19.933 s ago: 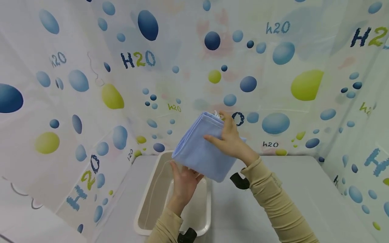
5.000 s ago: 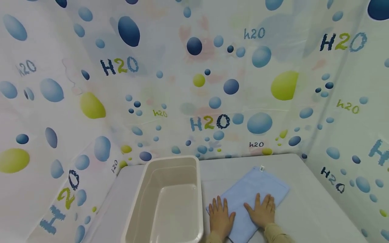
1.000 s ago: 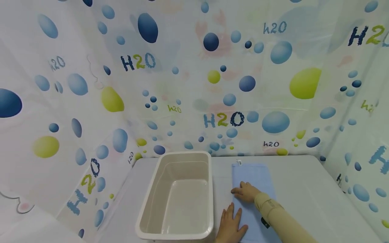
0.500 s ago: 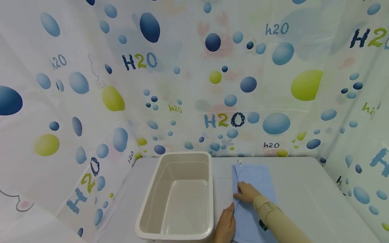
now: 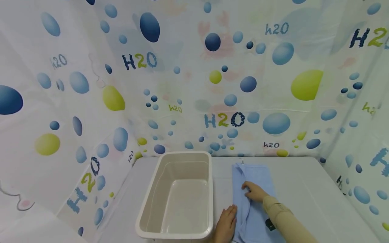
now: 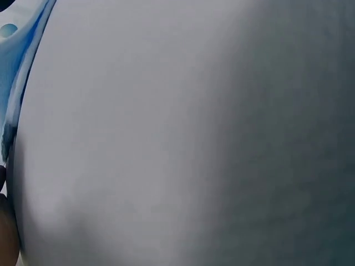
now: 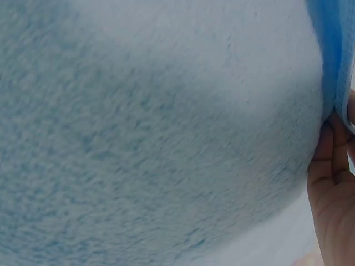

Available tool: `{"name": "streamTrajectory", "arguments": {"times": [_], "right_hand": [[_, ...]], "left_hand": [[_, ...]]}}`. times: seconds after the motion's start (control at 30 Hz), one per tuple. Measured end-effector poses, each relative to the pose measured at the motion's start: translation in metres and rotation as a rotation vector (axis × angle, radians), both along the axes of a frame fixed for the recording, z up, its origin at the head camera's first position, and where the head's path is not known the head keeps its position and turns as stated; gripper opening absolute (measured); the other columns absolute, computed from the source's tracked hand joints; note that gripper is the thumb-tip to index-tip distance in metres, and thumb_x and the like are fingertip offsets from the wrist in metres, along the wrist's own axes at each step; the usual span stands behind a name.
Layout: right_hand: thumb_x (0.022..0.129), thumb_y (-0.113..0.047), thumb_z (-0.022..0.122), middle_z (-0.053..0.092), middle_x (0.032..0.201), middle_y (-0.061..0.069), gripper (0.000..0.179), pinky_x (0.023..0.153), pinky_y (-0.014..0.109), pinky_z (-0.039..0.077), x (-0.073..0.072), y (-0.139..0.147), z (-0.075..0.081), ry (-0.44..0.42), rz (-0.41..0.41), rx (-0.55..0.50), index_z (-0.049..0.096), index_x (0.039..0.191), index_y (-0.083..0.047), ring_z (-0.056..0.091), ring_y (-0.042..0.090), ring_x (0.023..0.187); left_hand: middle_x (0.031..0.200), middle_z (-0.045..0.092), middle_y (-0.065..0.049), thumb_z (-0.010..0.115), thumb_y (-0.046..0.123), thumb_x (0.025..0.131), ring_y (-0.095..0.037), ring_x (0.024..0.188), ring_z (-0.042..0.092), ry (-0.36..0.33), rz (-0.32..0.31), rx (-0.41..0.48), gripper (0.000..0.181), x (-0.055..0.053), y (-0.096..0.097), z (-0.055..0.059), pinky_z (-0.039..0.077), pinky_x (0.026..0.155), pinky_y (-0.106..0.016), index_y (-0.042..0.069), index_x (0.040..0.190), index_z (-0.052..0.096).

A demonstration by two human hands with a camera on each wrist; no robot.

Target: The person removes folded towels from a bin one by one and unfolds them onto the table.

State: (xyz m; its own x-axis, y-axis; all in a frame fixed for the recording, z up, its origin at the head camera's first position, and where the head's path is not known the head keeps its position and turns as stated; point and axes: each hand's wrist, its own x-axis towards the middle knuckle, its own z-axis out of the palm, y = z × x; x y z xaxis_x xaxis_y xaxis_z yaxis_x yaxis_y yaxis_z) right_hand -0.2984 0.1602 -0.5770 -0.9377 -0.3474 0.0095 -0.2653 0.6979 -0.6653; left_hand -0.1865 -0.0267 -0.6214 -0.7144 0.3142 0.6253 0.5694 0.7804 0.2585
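Observation:
A light blue towel (image 5: 261, 179) lies folded lengthwise on the table, right of the basin. My right hand (image 5: 255, 192) pinches the edge of its top layer, which stands up in a loose ridge near the left side. In the right wrist view the fingers of that hand (image 7: 335, 188) grip the towel edge (image 7: 331, 50); fuzzy cloth fills most of that picture. My left hand (image 5: 225, 224) rests flat along the towel's left edge, fingers extended. The left wrist view catches only a sliver of the hand (image 6: 8, 233) and a strip of towel (image 6: 28, 61).
A beige plastic basin (image 5: 209, 189) stands on the white-covered table (image 5: 307, 189), just left of the left hand. A curtain (image 5: 188, 87) with blue and green drops hangs behind and on both sides. A small white tag (image 5: 242, 162) shows at the towel's far end.
The towel, first held in the air, then lying slanted under both hands, now lies straight. Over the last second my right hand drew its top edge rightward; my left hand moved to the towel's edge.

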Motion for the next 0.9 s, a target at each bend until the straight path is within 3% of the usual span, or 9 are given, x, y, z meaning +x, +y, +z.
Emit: {"name": "streamTrajectory", "arguments": {"times": [0.4, 0.57, 0.77, 0.9], "right_hand": [[0.08, 0.002, 0.059, 0.053, 0.127, 0.027, 0.039, 0.097, 0.056, 0.04, 0.001, 0.016, -0.001, -0.032, -0.024, -0.016, 0.055, 0.119, 0.003, 0.048, 0.047, 0.119], [0.079, 0.002, 0.06, 0.056, 0.125, 0.025, 0.039, 0.094, 0.054, 0.043, 0.003, 0.028, -0.003, 0.006, -0.047, -0.012, 0.058, 0.118, 0.003, 0.05, 0.045, 0.117], [0.079, -0.002, 0.063, 0.06, 0.12, 0.023, 0.03, 0.084, 0.05, 0.048, 0.008, 0.043, -0.002, 0.009, -0.134, -0.025, 0.064, 0.109, -0.002, 0.059, 0.038, 0.101], [0.079, -0.003, 0.063, 0.061, 0.117, 0.023, 0.026, 0.084, 0.05, 0.048, 0.013, 0.056, 0.001, -0.003, -0.182, -0.037, 0.066, 0.105, -0.003, 0.059, 0.037, 0.099]], "left_hand": [[0.132, 0.057, -0.004, 0.051, 0.028, 0.092, -0.021, 0.121, 0.055, -0.159, 0.042, -0.234, 0.039, 0.004, 0.005, 0.001, 0.045, 0.097, -0.042, 0.01, 0.127, 0.058], [0.134, 0.056, -0.006, 0.05, 0.027, 0.093, -0.022, 0.123, 0.053, -0.207, 0.027, -0.241, 0.04, 0.005, 0.004, 0.006, 0.044, 0.099, -0.042, 0.01, 0.128, 0.056], [0.133, 0.057, -0.006, 0.051, 0.027, 0.092, -0.023, 0.122, 0.054, -0.198, 0.022, -0.237, 0.04, 0.006, 0.004, 0.006, 0.044, 0.098, -0.043, 0.009, 0.127, 0.057], [0.133, 0.057, -0.006, 0.052, 0.028, 0.092, -0.023, 0.122, 0.054, -0.203, 0.027, -0.233, 0.04, 0.006, 0.004, 0.007, 0.044, 0.098, -0.044, 0.01, 0.127, 0.057]]}}
